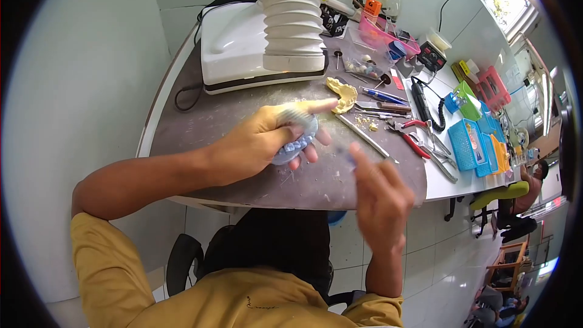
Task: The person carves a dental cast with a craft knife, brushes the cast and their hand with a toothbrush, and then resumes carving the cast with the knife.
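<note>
My left hand (267,136) is wrapped round a blue-grey dental cast (296,144), whose row of teeth faces up. Its index finger stretches out to the right, and its fingertips show past the cast's lower edge. To the right and apart from the cast, my right hand (382,194) is closed and blurred by motion. A small dark bluish shape shows at its fingertips, too smeared to name. Beyond the left index fingertip, a yellow dental cast (345,95) lies on the bench. A long thin tool (367,138) lies between the hands and the other tools.
A white machine (234,42) with a ribbed hose (291,18) stands at the back left. On the right lie red-handled pliers (416,144), a blue pen (384,96) and a black handpiece (420,100). Farther right are blue baskets (467,149) and a seated person (534,179).
</note>
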The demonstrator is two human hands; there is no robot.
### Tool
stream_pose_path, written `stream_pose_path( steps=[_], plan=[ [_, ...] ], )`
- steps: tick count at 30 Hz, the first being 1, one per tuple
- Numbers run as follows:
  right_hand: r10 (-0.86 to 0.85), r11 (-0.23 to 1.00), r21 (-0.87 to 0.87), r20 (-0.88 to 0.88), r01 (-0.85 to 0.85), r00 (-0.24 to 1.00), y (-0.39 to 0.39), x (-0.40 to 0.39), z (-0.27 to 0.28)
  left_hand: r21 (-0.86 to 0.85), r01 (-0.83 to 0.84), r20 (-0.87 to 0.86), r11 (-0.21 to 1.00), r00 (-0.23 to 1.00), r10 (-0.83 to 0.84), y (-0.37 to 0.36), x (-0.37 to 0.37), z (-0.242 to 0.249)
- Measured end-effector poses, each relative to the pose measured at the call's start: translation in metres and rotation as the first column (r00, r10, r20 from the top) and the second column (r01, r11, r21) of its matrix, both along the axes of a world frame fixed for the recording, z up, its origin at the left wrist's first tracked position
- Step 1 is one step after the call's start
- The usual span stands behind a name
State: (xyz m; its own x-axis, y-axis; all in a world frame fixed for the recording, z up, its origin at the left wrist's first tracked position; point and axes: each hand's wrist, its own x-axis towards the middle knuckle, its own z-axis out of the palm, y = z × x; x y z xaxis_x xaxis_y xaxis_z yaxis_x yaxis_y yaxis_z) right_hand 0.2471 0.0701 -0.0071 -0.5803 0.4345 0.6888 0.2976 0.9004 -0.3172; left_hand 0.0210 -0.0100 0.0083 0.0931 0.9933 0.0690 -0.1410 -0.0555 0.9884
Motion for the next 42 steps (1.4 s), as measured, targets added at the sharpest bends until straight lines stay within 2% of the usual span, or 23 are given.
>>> stream_pose_path(
  steps=[1,2,4,5,6,7,12,15,17,18,20,21,22,23,24,25,26,28,32,35,37,41,42],
  plan=[
    [-0.111,0.992,-0.047,0.053,0.114,0.992,0.009,0.005,0.005,-0.078,0.006,0.06,0.997,0.998,-0.002,0.001,-0.001,-0.001],
    [-0.111,0.992,-0.046,0.051,0.114,0.992,0.016,0.012,0.006,-0.077,0.006,0.058,0.997,0.998,-0.002,0.001,-0.002,-0.001],
    [-0.285,0.959,-0.022,-0.105,0.284,0.953,0.029,0.02,0.004,0.027,-0.063,-0.125,0.998,0.99,0.066,0.002,-0.007,-0.001],
    [-0.272,0.961,-0.085,-0.135,0.262,0.953,0.027,0.023,0.003,0.024,-0.067,-0.122,0.997,0.99,0.07,0.004,-0.008,-0.006],
    [-0.271,0.961,-0.089,-0.132,0.261,0.953,0.024,0.023,0.003,0.26,-0.152,-0.391,0.954,0.886,0.248,0.006,-0.009,-0.011],
    [-0.253,0.966,-0.096,-0.129,0.241,0.959,0.019,0.024,0.003,0.49,-0.148,-0.572,0.859,0.688,0.446,0.007,-0.01,-0.016],
    [-0.22,0.97,-0.122,-0.087,0.209,0.972,0.018,0.026,-0.005,0.387,-0.218,-0.692,0.896,0.573,0.439,0.006,-0.011,-0.016],
    [-0.231,0.966,-0.137,-0.069,0.22,0.971,0.016,0.032,-0.005,0.502,-0.2,-0.697,0.841,0.482,0.531,-0.004,-0.01,-0.005],
    [-0.205,0.972,-0.137,-0.091,0.192,0.975,0.016,0.038,-0.005,0.331,-0.21,-0.806,0.92,0.443,0.392,-0.026,-0.003,0.02],
    [-0.184,0.976,-0.14,-0.108,0.169,0.977,0.013,0.041,-0.006,0.324,-0.228,-0.811,0.918,0.433,0.394,-0.033,-0.005,0.022],
    [-0.143,0.97,-0.209,-0.095,0.121,0.985,0.0,0.046,-0.006,0.252,-0.291,-0.457,0.923,0.805,0.378,-0.056,-0.01,0.02],
    [-0.107,0.962,-0.264,-0.103,0.077,0.989,-0.009,0.048,-0.007,0.29,-0.325,-0.269,0.9,0.875,0.402,-0.068,-0.016,0.008],
    [-0.069,0.946,-0.322,-0.111,0.03,0.991,-0.018,0.048,-0.01,0.263,-0.381,-0.275,0.886,0.851,0.448,-0.083,-0.016,0.005],
    [-0.011,0.938,-0.347,-0.108,-0.027,0.994,-0.029,0.043,-0.015,0.212,-0.492,0.04,0.844,0.868,0.496,-0.099,-0.015,0.004],
    [0.132,0.905,-0.385,-0.145,-0.179,0.981,-0.043,0.035,-0.019,0.149,-0.586,0.348,0.797,0.785,0.512,-0.116,-0.015,0.004],
    [0.265,0.85,-0.418,-0.188,-0.321,0.946,-0.056,0.027,-0.022,0.152,-0.645,0.455,0.749,0.718,0.527,-0.133,-0.015,0.0],
    [0.396,0.83,-0.386,-0.102,-0.403,0.913,-0.065,0.013,-0.02,0.134,-0.683,0.444,0.718,0.689,0.573,-0.15,-0.014,-0.008],
    [0.616,0.697,-0.382,-0.117,-0.607,0.779,-0.077,-0.013,-0.043,0.109,-0.829,0.746,0.548,0.433,0.506,-0.181,-0.009,-0.028],
    [0.789,0.5,-0.523,-0.054,-0.69,0.612,-0.119,-0.07,-0.093,0.021,-0.914,0.806,0.404,0.255,0.534,-0.233,-0.004,-0.068],
    [0.851,0.419,-0.576,-0.022,-0.702,0.525,-0.158,-0.098,-0.104,-0.016,-0.926,0.781,0.377,0.224,0.583,-0.253,-0.01,-0.084],
    [0.949,0.284,-0.464,0.009,-0.839,0.317,-0.177,-0.109,-0.109,-0.009,-0.935,0.802,0.355,0.205,0.561,-0.257,-0.015,-0.085],
    [0.927,0.302,-0.493,-0.05,-0.816,0.372,-0.181,-0.146,-0.138,-0.006,-0.892,0.838,0.452,0.242,0.489,-0.266,-0.033,-0.092],
    [0.928,0.301,-0.493,-0.045,-0.817,0.369,-0.178,-0.155,-0.145,-0.044,-0.852,0.854,0.521,0.238,0.462,-0.27,-0.038,-0.103]
  ],
)
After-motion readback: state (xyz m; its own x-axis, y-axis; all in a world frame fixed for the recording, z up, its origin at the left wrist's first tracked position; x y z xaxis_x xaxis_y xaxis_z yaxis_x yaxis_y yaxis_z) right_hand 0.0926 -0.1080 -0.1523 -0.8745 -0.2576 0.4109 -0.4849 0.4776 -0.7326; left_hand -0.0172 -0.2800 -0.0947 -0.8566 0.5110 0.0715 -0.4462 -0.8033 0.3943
